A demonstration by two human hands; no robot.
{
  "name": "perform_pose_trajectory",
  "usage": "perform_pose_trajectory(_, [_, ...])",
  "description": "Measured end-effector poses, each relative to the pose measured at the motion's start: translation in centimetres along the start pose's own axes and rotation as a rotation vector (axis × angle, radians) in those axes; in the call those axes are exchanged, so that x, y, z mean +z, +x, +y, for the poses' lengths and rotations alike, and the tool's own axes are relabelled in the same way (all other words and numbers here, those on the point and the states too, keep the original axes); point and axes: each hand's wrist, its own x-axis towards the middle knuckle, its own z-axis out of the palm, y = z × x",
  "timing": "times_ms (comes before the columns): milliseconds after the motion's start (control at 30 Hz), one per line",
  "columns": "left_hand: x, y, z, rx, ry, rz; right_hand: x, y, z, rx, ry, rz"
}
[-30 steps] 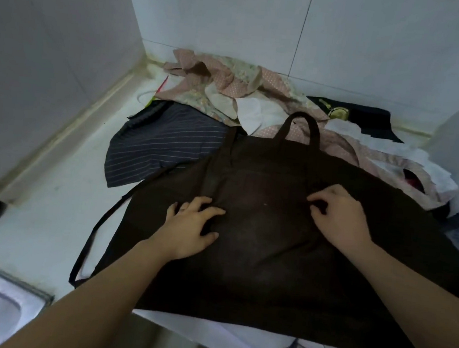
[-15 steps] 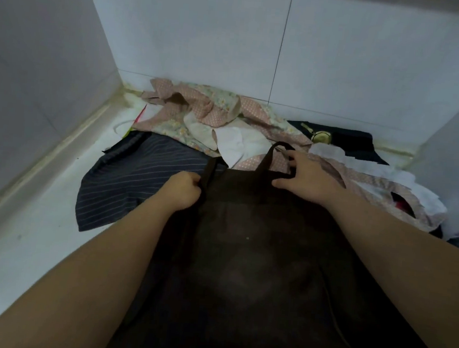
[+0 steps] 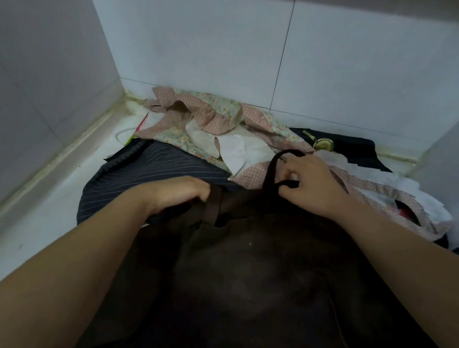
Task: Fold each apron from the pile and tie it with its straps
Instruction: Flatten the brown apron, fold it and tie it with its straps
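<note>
Corner alcove: tiled back wall (image 3: 344, 72) far, side wall (image 3: 36, 71) left, another panel cutting in at right. White worktop (image 3: 35, 225) has bare room only along the left, a strip between the wall's foot and the cloth.

Dark brown apron (image 3: 253, 288) is spread across the near centre, bib end far; its near hem runs out of frame.

Pile (image 3: 214, 116) of pink-dotted, floral and white aprons is heaped against the back wall. Its right part runs under a black cloth (image 3: 351, 149) with a yellow badge.

Navy striped apron (image 3: 150, 171) lies flat at left, its right edge under the brown one.

Right hand (image 3: 314, 184), fingers curled, pinches the neck loop (image 3: 272, 166) over the pile's near edge.

Left hand (image 3: 177, 195), fingers clenched on the brown apron's top edge just beside a brown strap (image 3: 214, 204).

Both forearms cover the apron's sides. Fingertips are tucked from sight. Red scrap far right is unclear.
</note>
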Motion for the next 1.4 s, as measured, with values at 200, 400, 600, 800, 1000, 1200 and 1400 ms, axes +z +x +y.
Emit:
perform_pose_trajectory(200, [-3.5, -2.1, 0.1, 0.203, 0.434, 0.178, -0.6, -0.8, 0.3, 0.056, -0.07, -0.074])
perform_pose_trajectory(400, [-4.4, -2.1, -0.8, 0.48, 1.108, 0.845, -0.3, -0.6, -0.3, 0.069, -0.263, -0.059])
perform_pose_trajectory(600, [0.9, -0.9, -3.9, 0.505, 1.039, 1.03, 0.2, -0.4, 0.0, 0.365, 0.102, 0.215])
perform_pose_trajectory(800, [9.8, 0.0, -8.1, 0.599, 1.041, 0.683, -0.2, 0.3, -0.8, 0.575, 0.69, 0.095])
perform_pose_trajectory(1000, [12.8, 0.4, -11.1, 0.421, 1.076, 0.586, -0.5, 0.6, -2.3, 0.286, 0.64, 0.597])
perform_pose_trajectory(1200, [13.0, 0.1, -10.6, 0.42, 1.081, 0.588, 0.1, 0.0, -0.1, 0.5, 0.485, 0.199])
perform_pose_trajectory(1400, [13.7, -2.6, -11.0, 0.541, 1.081, 0.535, 0.2, -5.0, -1.8, 0.232, 0.018, 0.328])
